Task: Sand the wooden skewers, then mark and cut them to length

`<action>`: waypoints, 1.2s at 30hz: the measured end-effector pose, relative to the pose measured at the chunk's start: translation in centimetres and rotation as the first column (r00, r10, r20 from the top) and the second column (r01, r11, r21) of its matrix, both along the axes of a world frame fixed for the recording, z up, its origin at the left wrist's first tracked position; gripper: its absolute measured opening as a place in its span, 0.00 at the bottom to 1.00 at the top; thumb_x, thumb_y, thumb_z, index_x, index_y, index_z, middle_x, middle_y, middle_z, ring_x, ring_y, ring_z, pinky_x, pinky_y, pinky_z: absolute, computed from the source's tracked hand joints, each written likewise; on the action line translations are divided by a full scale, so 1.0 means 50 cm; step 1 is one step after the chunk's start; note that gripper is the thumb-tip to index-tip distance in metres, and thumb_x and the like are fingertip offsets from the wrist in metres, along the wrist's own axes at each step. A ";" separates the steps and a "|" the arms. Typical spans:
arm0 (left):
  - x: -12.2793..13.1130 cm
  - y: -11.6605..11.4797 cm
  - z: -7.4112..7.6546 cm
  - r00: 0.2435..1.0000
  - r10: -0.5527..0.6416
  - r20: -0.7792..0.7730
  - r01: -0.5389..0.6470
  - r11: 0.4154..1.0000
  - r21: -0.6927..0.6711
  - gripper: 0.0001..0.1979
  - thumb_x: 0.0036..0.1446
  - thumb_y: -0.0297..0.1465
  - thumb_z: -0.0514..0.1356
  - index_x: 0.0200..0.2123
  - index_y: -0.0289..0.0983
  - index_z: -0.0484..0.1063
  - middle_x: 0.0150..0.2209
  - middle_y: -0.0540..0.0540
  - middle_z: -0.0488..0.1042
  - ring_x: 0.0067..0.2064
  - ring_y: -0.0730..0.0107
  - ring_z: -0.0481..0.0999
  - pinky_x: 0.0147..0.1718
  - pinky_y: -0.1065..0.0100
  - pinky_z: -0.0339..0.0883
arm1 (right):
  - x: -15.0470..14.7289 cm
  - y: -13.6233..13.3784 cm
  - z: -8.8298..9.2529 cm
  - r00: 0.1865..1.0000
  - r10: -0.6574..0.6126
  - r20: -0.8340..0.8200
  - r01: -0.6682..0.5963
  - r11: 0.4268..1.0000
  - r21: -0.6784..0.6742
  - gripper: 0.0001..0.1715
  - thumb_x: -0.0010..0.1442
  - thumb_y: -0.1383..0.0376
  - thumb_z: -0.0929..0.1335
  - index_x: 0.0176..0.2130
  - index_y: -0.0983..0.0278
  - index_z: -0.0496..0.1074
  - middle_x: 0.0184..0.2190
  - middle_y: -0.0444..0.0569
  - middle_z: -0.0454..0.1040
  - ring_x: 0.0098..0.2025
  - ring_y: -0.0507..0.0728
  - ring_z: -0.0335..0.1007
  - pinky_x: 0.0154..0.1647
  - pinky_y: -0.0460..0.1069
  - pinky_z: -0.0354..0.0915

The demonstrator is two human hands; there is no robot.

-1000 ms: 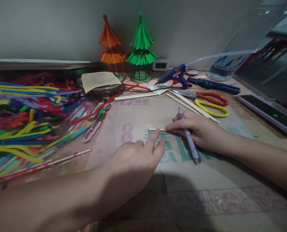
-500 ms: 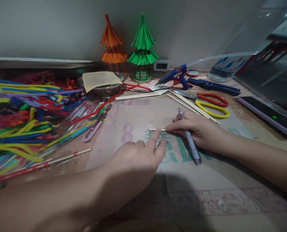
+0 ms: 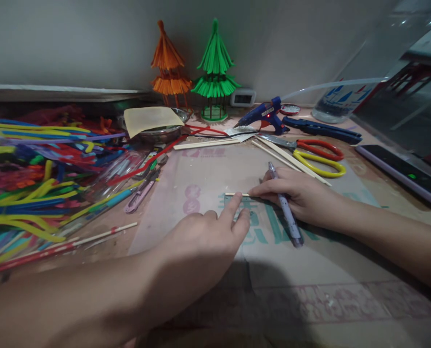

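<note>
Since only the head view is on offer, all of this comes from it. At ctr frame a short, thin wooden stick (image 3: pixel 237 194) lies flat on the printed sheet (image 3: pixel 208 169) that covers the bench (image 3: pixel 102 215).

The right hand (image 3: pixel 302 195) comes in from the right edge w/ fingertips down on the stick's right end, prob. to pin it so it can't roll. It also grips a pen (image 3: pixel 286 208) btwn the fingers, barrel slanting across the knuckles, parked but ready.

From lower left, the left hand (image 3: pixel 200 237) grasps nothing. Its index is stretched out w/ the tip pressed just below the stick, other fingers loosely curled. It may be steadying sth clear & flat there, poss. a ruler, but too faint to tell.

Tools sit w/in reach at upper right: scissors (image 3: pixel 317 154) and a glue gun (image 3: pixel 264 116) w/ a red light on. Spare sticks (image 3: pixel 208 143) lie above the sheet. Pipe cleaners (image 3: pixel 37 183) are heaped at left, off the work area. The orange model (image 3: pixel 168 67) & green model (image 3: pixel 215 67) stand by the wall, top ctr.

Hidden/unclear:
- the stick's right end, under the fingertips
- which end of the pen is the tip
- the underside of the left hand
- both forearms, cut off at the frame edges
- the sheet's print, partly covered by the hands
- the lower frame, in shadow
</note>
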State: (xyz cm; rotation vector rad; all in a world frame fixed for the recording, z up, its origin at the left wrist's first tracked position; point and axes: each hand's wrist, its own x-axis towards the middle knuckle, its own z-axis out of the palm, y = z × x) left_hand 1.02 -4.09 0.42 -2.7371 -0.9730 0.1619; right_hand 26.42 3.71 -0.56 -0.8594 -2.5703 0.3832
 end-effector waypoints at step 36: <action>-0.001 -0.006 0.000 0.994 0.022 0.108 -0.025 0.999 0.024 0.21 0.67 0.25 0.52 0.61 0.31 0.69 0.67 0.26 0.65 0.27 0.63 0.81 0.19 0.62 0.73 | 0.004 0.000 -0.005 1.000 0.011 -0.008 -0.011 0.999 0.039 0.13 0.71 0.60 0.67 0.47 0.58 0.81 0.35 0.51 0.76 0.37 0.57 0.70 0.38 0.51 0.61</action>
